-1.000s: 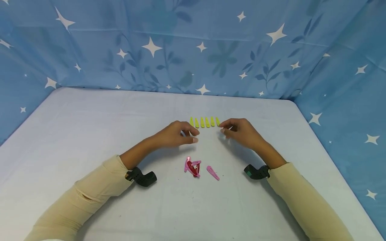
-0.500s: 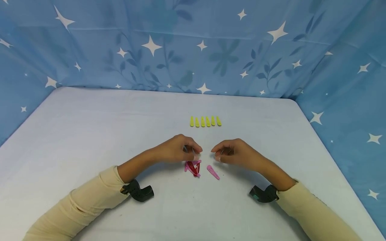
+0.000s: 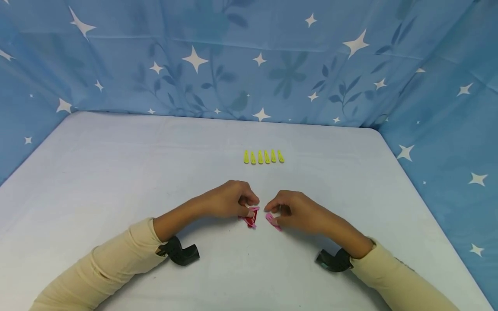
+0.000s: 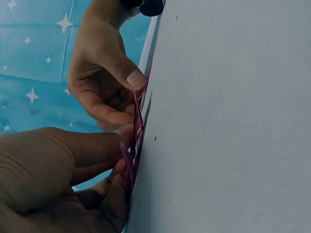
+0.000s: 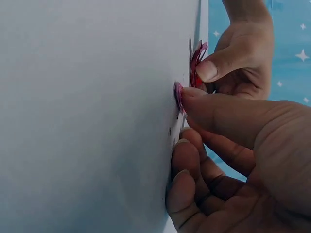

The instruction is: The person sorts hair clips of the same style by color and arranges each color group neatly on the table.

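A small pile of pink and red snap hair clips lies on the white table, partly hidden by my left hand. The left thumb touches the pile, with the index fingertip held apart from it. Just right of the pile, a single pink hair clip lies under my right hand. The right thumb rests on this clip, also seen in the right wrist view, where the pink clip shows beneath the thumb tip. Its other fingers are bent and apart from the thumb. Neither hand has lifted a clip.
Beyond the hands, several yellow hair clips lie side by side in a row. The white table ends at a blue star-patterned curtain at the back and sides. Each wrist wears a black camera.
Both hands have come back from the yellow row toward the front. The left hand reached the pink and red pile; the right hand reached the single pink clip. The yellow clips stay put.
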Available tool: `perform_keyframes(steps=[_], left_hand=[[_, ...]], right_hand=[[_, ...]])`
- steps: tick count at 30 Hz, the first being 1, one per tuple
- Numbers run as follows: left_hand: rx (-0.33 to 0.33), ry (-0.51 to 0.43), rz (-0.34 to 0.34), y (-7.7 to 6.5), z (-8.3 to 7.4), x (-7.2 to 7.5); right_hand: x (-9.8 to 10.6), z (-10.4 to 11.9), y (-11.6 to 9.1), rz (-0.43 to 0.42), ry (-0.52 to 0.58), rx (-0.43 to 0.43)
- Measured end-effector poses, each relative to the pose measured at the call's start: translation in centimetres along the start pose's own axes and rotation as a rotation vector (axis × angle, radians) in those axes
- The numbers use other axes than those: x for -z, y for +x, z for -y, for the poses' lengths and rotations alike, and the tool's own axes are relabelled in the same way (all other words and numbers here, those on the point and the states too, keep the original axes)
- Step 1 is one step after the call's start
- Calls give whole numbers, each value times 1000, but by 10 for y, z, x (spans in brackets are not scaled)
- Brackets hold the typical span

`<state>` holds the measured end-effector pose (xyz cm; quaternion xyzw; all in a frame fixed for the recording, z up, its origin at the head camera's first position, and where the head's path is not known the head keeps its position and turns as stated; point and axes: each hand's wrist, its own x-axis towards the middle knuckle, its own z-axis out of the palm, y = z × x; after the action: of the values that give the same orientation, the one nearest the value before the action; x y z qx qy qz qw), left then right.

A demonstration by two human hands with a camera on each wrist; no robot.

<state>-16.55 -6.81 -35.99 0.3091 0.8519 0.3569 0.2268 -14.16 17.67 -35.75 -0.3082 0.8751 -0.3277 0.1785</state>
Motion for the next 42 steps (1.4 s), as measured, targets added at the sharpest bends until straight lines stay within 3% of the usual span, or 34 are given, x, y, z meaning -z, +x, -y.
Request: perform_keyframes(steps=[8,20,34,42], left_hand=[[-37,44,-19,-2,-4,-5],[-39,-85,-32,1,1,-3],[10,-166,-186,1,4,7],[15,-242,-201,2,5,16]], right_hand=[[-1,5,-1,-15,-24,11],[0,2,0,-8,53,-9],[4,-1,5,-8,116,-18],[7,-4,12,-35,127,-14]])
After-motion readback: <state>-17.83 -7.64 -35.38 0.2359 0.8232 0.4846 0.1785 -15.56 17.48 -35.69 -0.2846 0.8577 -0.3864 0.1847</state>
